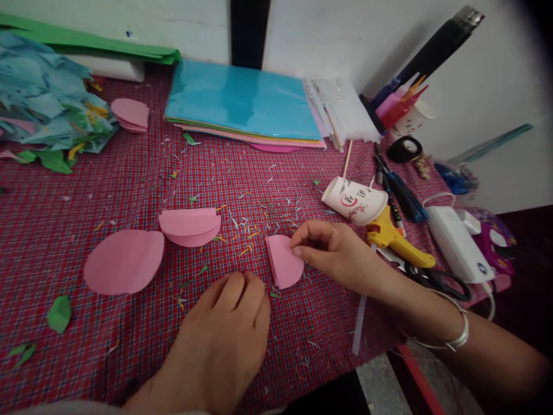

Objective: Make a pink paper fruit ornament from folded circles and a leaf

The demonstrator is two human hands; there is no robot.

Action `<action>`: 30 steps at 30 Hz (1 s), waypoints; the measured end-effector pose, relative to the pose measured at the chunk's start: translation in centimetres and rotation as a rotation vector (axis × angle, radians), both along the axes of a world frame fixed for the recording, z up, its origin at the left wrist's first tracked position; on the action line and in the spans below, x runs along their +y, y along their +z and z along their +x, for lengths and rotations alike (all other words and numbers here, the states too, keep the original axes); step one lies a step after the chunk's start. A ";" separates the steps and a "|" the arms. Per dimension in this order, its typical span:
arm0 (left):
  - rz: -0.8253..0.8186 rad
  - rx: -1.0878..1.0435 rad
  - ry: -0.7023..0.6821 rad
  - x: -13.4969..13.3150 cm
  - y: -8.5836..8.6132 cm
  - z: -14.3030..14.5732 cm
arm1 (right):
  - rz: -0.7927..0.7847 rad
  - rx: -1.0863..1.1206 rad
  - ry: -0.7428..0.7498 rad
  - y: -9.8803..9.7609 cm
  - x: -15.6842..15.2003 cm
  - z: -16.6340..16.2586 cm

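My right hand (334, 251) pinches the upper right edge of a small folded pink paper piece (284, 262) lying on the red checked tablecloth (242, 184). My left hand (228, 328) rests on the cloth just left of and below that piece, fingers curled under, nothing visible in it. To the left lie a stack of folded pink half circles (190, 226) and a flat pink paper circle (124, 260).
A stack of coloured paper sheets (242, 101) lies at the back, crumpled blue paper (47, 98) at far left. A tipped paper cup (354, 200), yellow-handled tool (400, 239), scissors (438, 280) and a white box (458, 245) crowd the right. Paper scraps litter the cloth.
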State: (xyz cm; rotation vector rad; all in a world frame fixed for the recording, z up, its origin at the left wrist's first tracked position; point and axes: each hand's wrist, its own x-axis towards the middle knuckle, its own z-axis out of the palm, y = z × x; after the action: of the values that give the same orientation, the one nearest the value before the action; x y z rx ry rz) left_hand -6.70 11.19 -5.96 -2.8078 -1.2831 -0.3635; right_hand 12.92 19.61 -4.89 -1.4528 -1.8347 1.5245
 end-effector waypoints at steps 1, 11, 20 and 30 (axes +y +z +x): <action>-0.005 0.000 -0.001 0.0 -0.1 0.0 | 0.003 0.000 0.004 0.0 0.0 0.0; -0.017 0.007 -0.006 -0.1 -0.2 0.0 | 0.014 -0.015 0.021 -0.3 0.2 0.1; 0.000 0.006 -0.006 0.0 -0.1 -0.1 | 0.058 -0.034 0.038 -0.5 0.2 0.2; 0.113 0.055 -0.060 -1.4 -0.7 -0.1 | 0.077 -0.075 0.048 -0.3 0.2 0.0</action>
State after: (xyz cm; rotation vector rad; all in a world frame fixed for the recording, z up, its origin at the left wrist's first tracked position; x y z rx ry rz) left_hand -6.78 9.81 -6.65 -2.7464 -1.1321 -0.3468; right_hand 12.94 19.79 -5.17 -1.4587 -1.9631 1.4222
